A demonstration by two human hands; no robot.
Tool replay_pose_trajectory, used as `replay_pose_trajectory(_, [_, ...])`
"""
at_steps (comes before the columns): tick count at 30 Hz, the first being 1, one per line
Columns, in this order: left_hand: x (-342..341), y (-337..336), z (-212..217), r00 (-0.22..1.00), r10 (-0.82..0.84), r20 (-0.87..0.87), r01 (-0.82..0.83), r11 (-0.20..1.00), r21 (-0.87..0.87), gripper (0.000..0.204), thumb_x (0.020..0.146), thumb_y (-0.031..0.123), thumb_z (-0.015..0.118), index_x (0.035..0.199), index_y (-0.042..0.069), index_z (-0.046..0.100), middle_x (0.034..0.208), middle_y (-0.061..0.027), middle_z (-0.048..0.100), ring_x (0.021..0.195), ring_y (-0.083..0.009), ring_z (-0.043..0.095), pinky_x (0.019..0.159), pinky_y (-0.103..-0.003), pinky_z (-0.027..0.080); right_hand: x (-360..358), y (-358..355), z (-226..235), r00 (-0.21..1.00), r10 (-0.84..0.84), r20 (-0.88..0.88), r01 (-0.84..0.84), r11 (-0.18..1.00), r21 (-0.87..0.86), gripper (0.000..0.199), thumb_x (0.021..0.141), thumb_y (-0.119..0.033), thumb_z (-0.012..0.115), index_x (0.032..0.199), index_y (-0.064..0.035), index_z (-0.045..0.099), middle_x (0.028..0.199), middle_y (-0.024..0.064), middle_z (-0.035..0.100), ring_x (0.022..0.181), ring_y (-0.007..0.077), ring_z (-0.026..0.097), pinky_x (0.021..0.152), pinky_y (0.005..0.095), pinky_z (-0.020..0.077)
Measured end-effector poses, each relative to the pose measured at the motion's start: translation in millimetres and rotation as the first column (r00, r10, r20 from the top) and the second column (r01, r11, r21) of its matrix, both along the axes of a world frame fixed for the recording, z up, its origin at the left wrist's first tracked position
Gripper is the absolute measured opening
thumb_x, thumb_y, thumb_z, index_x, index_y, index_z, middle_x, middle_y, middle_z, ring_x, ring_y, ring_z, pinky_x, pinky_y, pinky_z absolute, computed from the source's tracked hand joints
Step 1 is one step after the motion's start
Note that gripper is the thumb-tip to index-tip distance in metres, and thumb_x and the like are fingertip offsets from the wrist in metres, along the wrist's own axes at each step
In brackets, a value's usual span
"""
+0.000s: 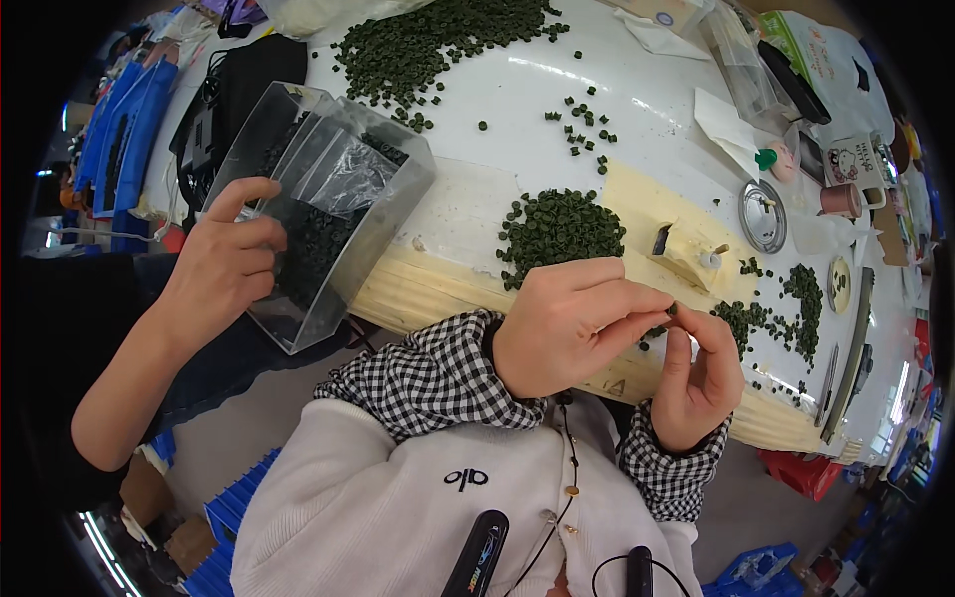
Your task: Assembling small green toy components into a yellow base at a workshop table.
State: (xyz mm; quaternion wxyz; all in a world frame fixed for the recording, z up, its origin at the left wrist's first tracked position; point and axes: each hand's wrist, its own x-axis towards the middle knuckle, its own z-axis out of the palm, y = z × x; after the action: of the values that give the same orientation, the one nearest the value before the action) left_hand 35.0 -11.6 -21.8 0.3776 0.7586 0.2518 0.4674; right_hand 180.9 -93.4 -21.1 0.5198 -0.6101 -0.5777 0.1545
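My left hand [572,323] and my right hand [699,373] meet over the table's near edge, fingertips together. Pinched between them is a small dark green part [672,309], mostly covered by the fingers. Just behind my left hand lies a round heap of similar dark green spool-shaped parts [562,231]. Beyond my fingers, a cream-coloured block with a small upright pin [689,254] sits on a yellowish sheet [637,206]. Looser dark green parts [741,323] spread out beside my right hand.
At left, a co-worker's hand [229,249] grips a clear plastic bin [398,214] holding dark parts and a clear bag [343,174]. A larger green heap [428,45] lies at the back. A round metal dish [762,224], a pink spool [841,200] and tweezers [829,383] are on the right.
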Motion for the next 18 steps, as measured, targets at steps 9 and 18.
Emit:
replay_pose_trajectory(9, [3.3, -1.3, -5.6, 0.999, -0.006, 0.044, 0.007, 0.999, -0.031, 0.021, 0.071, -0.003, 0.074, 0.091, 0.001, 0.07, 0.065, -0.0047, 0.057, 0.048, -0.0106, 0.047, 0.041, -0.023, 0.034, 0.6, -1.2, -5.1, 0.999, -0.013, -0.039, 0.013, 1.0, 0.011, 0.018, 0.081, 0.01, 0.058, 0.098, 0.0054, 0.063, 0.089, 0.0142, 0.065, 0.079, 0.0199, 0.062, 0.073, 0.027, 0.0483])
replay_pose_trajectory(18, [0.1, -0.8, -2.8, 0.999, -0.002, 0.043, 0.004, 0.999, -0.054, 0.02, 0.071, -0.001, 0.074, 0.091, 0.002, 0.07, 0.064, -0.0033, 0.056, 0.048, -0.0095, 0.046, 0.041, -0.023, 0.034, -3.1, 0.1, -1.1, 0.999, -0.001, -0.042, 0.001, 1.0, 0.007, 0.02, 0.08, 0.011, 0.058, 0.098, 0.0057, 0.063, 0.088, 0.0142, 0.064, 0.079, 0.0199, 0.062, 0.074, 0.0272, 0.0481])
